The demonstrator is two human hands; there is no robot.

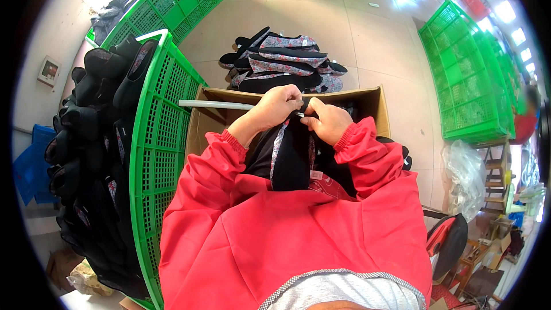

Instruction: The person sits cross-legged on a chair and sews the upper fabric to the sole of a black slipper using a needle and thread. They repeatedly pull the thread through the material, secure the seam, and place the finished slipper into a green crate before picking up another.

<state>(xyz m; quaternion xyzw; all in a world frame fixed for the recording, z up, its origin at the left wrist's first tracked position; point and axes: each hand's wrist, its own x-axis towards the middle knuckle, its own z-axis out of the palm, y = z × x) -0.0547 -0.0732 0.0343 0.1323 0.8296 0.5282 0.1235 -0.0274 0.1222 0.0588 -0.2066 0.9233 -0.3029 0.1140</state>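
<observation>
A black, slipper-like fabric piece (291, 158) with a floral strip hangs between my hands, in front of my chest. Its top end is pinched by my left hand (274, 106), fingers closed. My right hand (330, 121) is closed on the same black end, close beside the left. A small whitish bit shows at the right fingertips; what it is I cannot make out. A pale grey rod (215, 104) runs leftward from behind my left wrist, over the edge of an open cardboard box (373, 106). More dark pieces lie in the box, partly hidden by my arms.
Beyond the box, a pile of black and floral slipper-like pieces (281, 63) lies on the tiled floor. At left stands a green crate (166, 115) heaped with black ones. Other green crates (468, 74) stand at right and behind. Clear plastic wrap (464, 178) lies at right.
</observation>
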